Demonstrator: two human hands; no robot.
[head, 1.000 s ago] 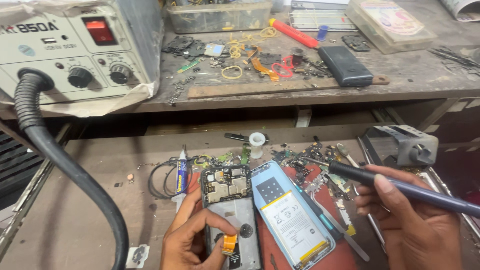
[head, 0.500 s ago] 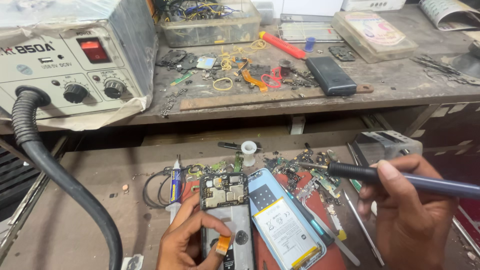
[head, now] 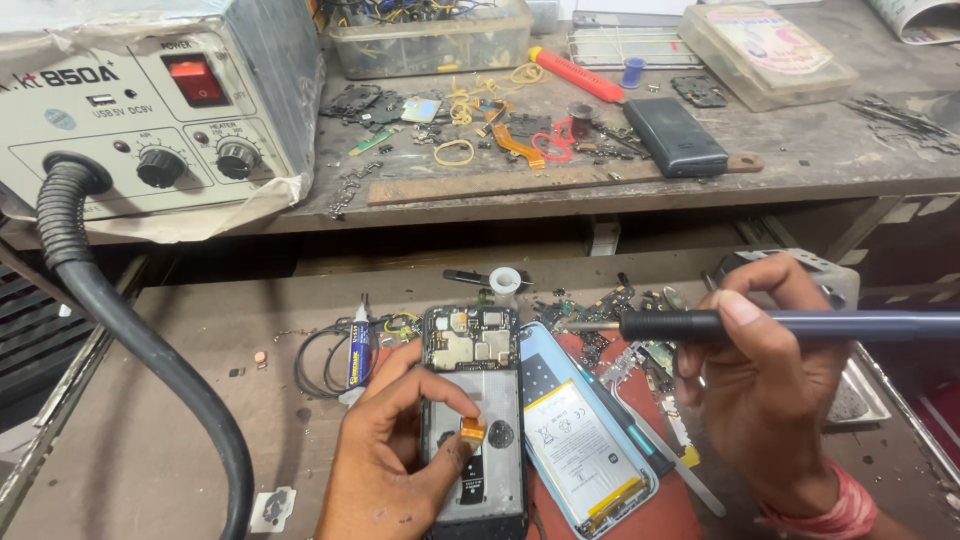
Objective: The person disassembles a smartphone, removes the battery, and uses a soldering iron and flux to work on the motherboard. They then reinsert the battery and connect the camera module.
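- Far left: grey rework station (head: pixel 150 110) on the upper shelf, red lit switch at its top, two black knobs below; thick black hose (head: pixel 140 350) runs from its front down off the bottom edge.
- Small tube (head: pixel 358 355) with a blue label lies on the lower bench, beside a loop of black wire (head: pixel 318 362).
- Left hand (head: pixel 395 450) at bottom centre-left, thumb and forefinger pinched shut on a small orange flex tab (head: pixel 471 430), the rest of the hand resting by the phone's left edge.
- Opened phone (head: pixel 473 400) lies flat, upright in view, board exposed at the top, metal plate below; tab sits over the middle of it.
- Just right of it, touching or nearly so: second phone (head: pixel 585 430), tilted, light-blue rim, white battery label with a yellow strip near the bottom end.
- Red mat (head: pixel 640 515) under both phones.
- Loose scraps and small boards litter the bench above the second phone.
- Right hand (head: pixel 765 400) closed around a dark-blue iron (head: pixel 760 325), held level, tip pointing left, above the second phone's top end, not touching.
- Red band (head: pixel 830 510) on that wrist.
- Upper shelf, right of the station: clear parts box (head: pixel 430 40), yellow rubber bands, red marker (head: pixel 575 72), black power bank (head: pixel 675 135), flat clear case (head: pixel 765 50) with a yellowish printed insert.
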